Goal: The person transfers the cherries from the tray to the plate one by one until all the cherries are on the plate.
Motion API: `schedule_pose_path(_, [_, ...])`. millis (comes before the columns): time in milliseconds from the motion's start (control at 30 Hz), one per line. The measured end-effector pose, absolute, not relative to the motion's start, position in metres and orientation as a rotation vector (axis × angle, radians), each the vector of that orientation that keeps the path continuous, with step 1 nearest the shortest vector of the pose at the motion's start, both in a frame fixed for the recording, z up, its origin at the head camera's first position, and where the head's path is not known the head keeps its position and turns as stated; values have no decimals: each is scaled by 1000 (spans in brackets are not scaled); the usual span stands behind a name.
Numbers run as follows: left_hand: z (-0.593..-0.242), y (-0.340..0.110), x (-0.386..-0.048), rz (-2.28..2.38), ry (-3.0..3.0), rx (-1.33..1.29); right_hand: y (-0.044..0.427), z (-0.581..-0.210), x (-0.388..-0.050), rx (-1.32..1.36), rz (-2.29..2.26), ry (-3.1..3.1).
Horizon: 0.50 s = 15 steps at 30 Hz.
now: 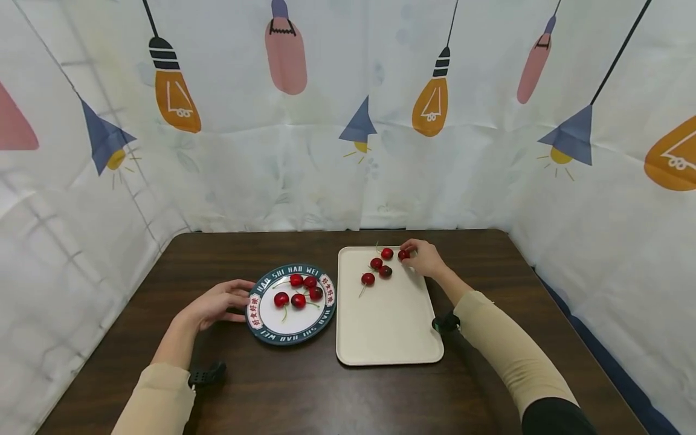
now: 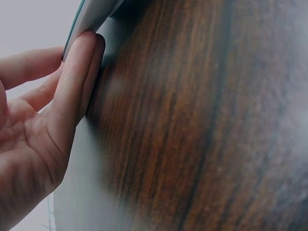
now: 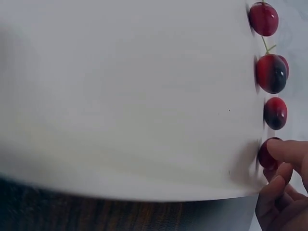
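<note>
My left hand [image 1: 225,300] holds the near-left rim of a round plate [image 1: 290,339] with a dark teal lettered border. In the left wrist view its thumb [image 2: 77,72] lies against the plate's underside. Several red cherries [image 1: 298,301] sit on the plate. Over the far right corner of a cream rectangular tray [image 1: 388,329], my right hand [image 1: 424,258] pinches a cherry [image 3: 267,155] between thumb and fingertips. Close by, several other cherries [image 1: 368,279] lie along the tray's far end, some with green stems.
Plate and tray stand side by side on a dark wood-grain table [image 1: 272,386]. Behind it hangs a white curtain [image 1: 326,187] printed with lamps and bulbs. Each wrist wears a black strap [image 1: 206,374].
</note>
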<state>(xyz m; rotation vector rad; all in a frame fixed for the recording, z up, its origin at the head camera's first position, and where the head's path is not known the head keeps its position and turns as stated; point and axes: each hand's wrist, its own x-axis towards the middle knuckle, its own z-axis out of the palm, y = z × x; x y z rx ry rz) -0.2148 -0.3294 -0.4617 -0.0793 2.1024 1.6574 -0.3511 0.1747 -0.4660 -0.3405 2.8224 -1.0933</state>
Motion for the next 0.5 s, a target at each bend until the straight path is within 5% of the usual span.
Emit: schedule_pose_path(500, [-462,-330,-215,1662,2104,-79,175,-455,-343,-379,-1112,2833])
